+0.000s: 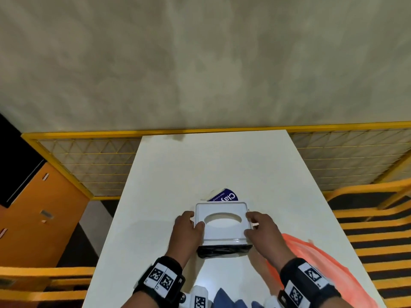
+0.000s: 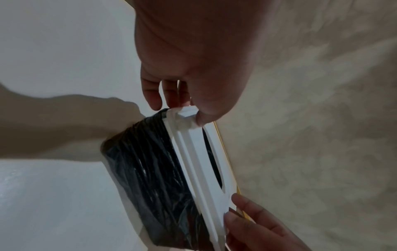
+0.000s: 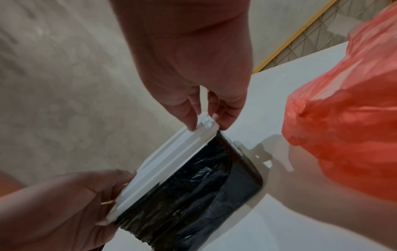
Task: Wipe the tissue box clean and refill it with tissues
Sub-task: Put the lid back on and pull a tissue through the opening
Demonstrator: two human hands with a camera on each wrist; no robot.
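Gripping the tissue box (image 1: 223, 223) from both sides, near the middle of the white surface (image 1: 169, 174): left hand (image 1: 185, 227) curling thumb and fingers round the left edge of the white lid (image 2: 193, 152), right hand (image 1: 261, 230) pinching the lid's right edge between thumb and fingers (image 3: 225, 110). Showing an oval opening in the lid's top, facing up. Showing a black, glossy, wrinkled wrap (image 3: 193, 186) round the box body below the lid. Resting on or just over the surface; contact underneath not clear from any view.

Lying just behind the box, partly hidden by it: a blue and white packet (image 1: 224, 195) with white lettering. Sitting to the right of the right hand, near the surface's edge: an orange-red plastic bag (image 1: 311, 263), crumpled. Peeking in at the near edge between the wrists: a bit of blue cloth (image 1: 229, 301), too cropped to tell more.

Wearing black wrist bands (image 1: 160, 278) with printed square markers on both wrists.

Standing beyond the surface's far end: a yellow-framed mesh fence (image 1: 89, 161), and past it a mottled grey-beige floor (image 1: 200, 63). Flanking the surface: an orange cabinet (image 1: 37, 218) with a dark top on the left, and yellow slatted benches (image 1: 373, 230) on the right and lower left.
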